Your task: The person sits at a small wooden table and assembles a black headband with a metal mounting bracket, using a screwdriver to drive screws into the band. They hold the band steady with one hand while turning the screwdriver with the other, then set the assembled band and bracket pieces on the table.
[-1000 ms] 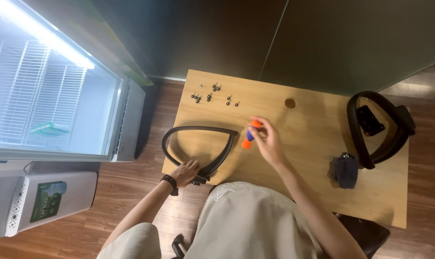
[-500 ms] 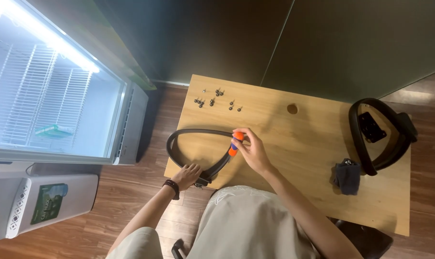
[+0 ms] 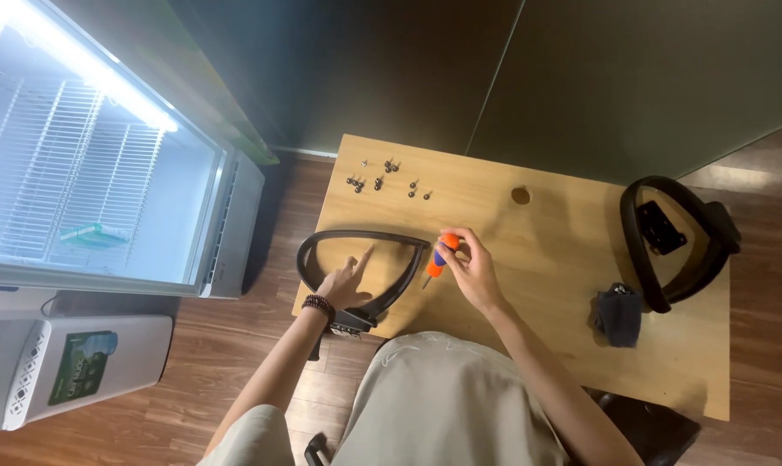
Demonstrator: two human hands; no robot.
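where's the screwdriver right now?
Head view: the orange-and-blue screwdriver is in the right hand, over the wooden table, just right of the black loop-shaped armrest.

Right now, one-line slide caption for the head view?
Seated person's right hand holds an orange-and-blue screwdriver beside a black loop armrest steadied by the left hand on a wooden table.

left hand (image 3: 343, 285): resting on black armrest loop (image 3: 362, 267) — forefinger out towards 1 o'clock
right hand (image 3: 470, 272): gripping orange-blue screwdriver (image 3: 438, 258) — tip towards 7 o'clock
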